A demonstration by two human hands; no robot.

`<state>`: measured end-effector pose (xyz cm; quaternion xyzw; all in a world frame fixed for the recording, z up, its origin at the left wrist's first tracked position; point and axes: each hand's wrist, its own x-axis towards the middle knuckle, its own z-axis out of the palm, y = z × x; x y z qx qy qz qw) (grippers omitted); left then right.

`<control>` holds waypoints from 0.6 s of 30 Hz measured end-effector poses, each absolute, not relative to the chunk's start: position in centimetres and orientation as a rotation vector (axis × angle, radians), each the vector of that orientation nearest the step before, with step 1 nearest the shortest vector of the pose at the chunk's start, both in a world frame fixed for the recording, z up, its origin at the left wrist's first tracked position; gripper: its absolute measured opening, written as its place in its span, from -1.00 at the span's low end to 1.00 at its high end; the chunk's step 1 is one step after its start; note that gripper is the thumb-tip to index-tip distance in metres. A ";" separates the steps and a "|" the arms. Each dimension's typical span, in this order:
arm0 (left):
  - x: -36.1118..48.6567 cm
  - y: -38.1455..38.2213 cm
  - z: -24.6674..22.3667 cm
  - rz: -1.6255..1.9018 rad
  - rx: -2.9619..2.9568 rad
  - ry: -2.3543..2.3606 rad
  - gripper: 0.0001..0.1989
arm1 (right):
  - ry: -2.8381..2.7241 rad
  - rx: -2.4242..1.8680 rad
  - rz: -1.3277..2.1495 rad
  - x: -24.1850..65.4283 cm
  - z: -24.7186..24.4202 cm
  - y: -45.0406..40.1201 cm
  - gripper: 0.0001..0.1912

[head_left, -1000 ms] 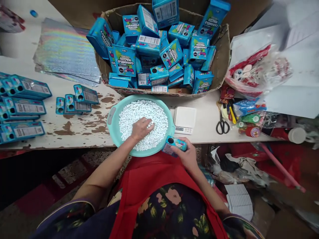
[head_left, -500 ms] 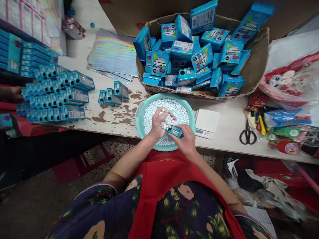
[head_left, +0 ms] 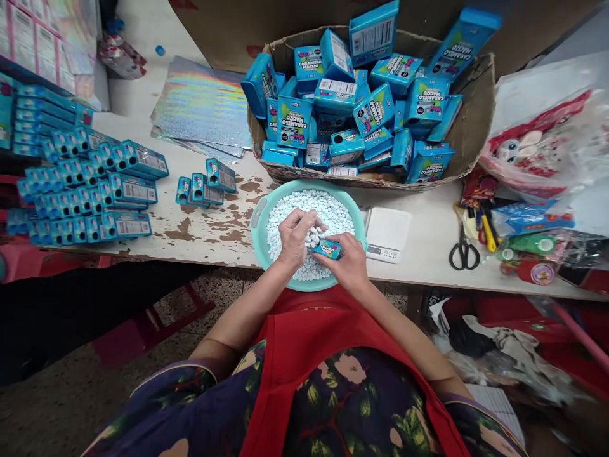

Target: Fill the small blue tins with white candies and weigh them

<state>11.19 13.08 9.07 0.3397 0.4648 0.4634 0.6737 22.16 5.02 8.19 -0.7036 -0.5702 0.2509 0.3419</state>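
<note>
A pale green basin full of small white candies stands at the table's front edge. Over it, my left hand is cupped around a handful of white candies. My right hand grips a small blue candy box, tilted with its end towards the left hand. The candies in my left hand lie right at that end of the box; its opening is mostly hidden by the fingers and candies.
Behind the basin, a cardboard carton holds many blue boxes. Rows of blue boxes and a small group stand left, near shiny sheets. To the right are a white scale, black scissors and plastic bags.
The heap of candies in my left hand looks smaller, and its fingers have closed in more. The right hand still holds the box over the basin. The whole view has shifted slightly.
</note>
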 end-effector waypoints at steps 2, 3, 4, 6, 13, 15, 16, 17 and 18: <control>11.3 13.0 9.1 1.042 0.771 1.054 -0.64 | -1.446 -1.826 0.660 22.2 8.1 5.0 -0.67; 11.4 13.0 9.2 1.046 0.772 1.059 -0.63 | -1.436 -1.823 0.665 22.2 8.1 4.9 -0.66; 11.5 13.0 9.3 1.048 0.774 1.062 -0.63 | -1.427 -1.822 0.672 22.3 8.1 4.9 -0.66; 11.5 13.1 9.5 1.051 0.789 1.067 -0.63 | -1.411 -1.822 0.684 22.4 8.0 4.9 -0.67; 11.4 12.7 10.0 1.045 0.815 1.052 -0.72 | -1.409 -1.794 0.712 22.7 8.1 4.7 -0.68; 11.6 12.6 9.9 1.042 0.833 1.036 -0.69 | -1.421 -1.779 0.735 22.6 8.1 4.7 -0.69; 11.8 12.5 9.8 1.046 0.846 1.022 -0.66 | -1.425 -1.772 0.745 22.5 8.1 4.7 -0.69; 11.9 12.4 9.7 1.053 0.861 1.007 -0.62 | -1.423 -1.765 0.749 22.4 8.1 4.7 -0.69; 12.0 12.2 9.6 1.062 0.879 0.994 -0.57 | -1.414 -1.758 0.745 22.3 8.0 4.7 -0.70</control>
